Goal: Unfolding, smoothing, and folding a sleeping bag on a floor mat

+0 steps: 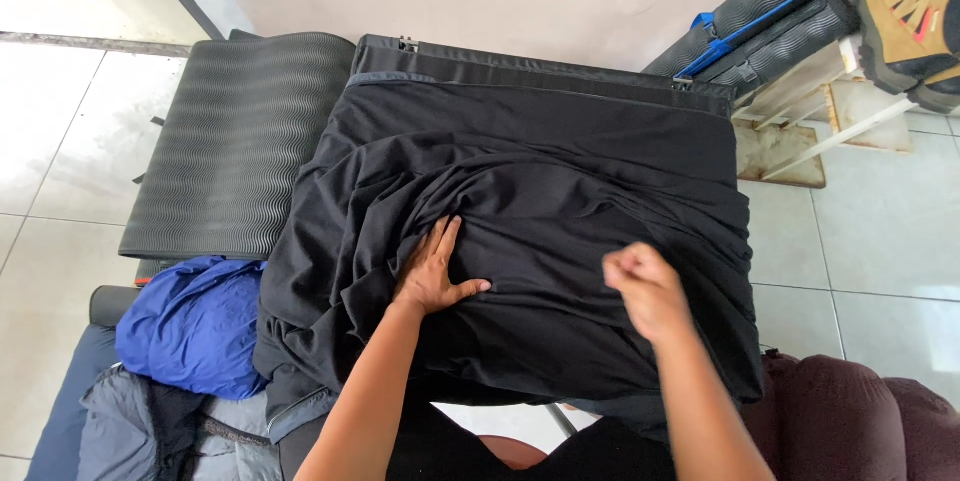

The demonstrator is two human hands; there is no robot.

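Smoothing step: left hand (432,276) open, flat on black garment (540,241); right hand (648,286) loosely closed (blurred, empty) just above it. Next likely needs flattening folds beside the palm.

Even, soft daylight; floor tiles (60,141) bright at left. Black cloth (560,191) swallows detail. Right hand (645,286) motion-blurred. Slight wide-angle bowing at edges.

Matt black cloth (560,201) lies soft and creased, beside a ribbed grey foam mat (240,141) and glossy floor tiles (880,241).
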